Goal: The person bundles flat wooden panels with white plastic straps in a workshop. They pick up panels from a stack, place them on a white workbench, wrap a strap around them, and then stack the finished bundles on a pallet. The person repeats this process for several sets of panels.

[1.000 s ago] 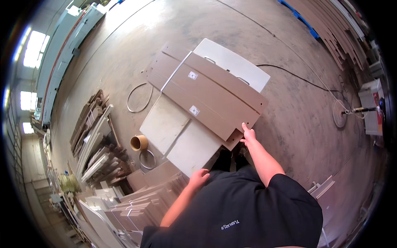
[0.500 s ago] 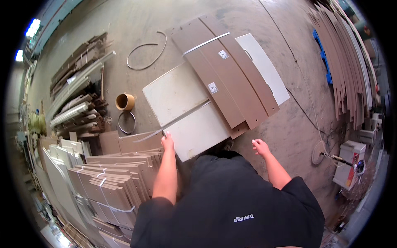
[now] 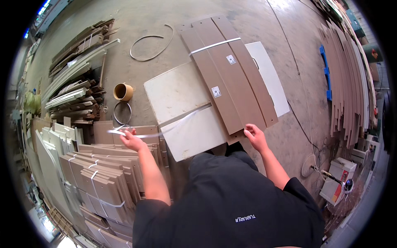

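Note:
A bundle of long brown panels (image 3: 231,89) lies on pale boards on the floor, with a white strap (image 3: 225,42) across its far part. Two labels show on the panels. My left hand (image 3: 134,141) is raised left of the pale board (image 3: 194,136), its fingers closed on a loose white strapping band (image 3: 149,135). One end of that band sticks out past the fingers; the rest runs right, over the boards toward the bundle. At the bundle's near end, the bent fingers of my right hand (image 3: 255,137) close on the brown panels' edge.
Stacked brown panels with white straps (image 3: 101,182) stand close on my left. Beyond them are a cardboard tube (image 3: 123,92), a ring (image 3: 123,112) and piled strips (image 3: 74,87). A strap loop (image 3: 151,47) lies ahead. To the right are a cable (image 3: 297,70) and a grey-white box (image 3: 337,180).
My left hand has moved left, with the band's loose end lifted. My right hand has come in to the near edge of the brown panels.

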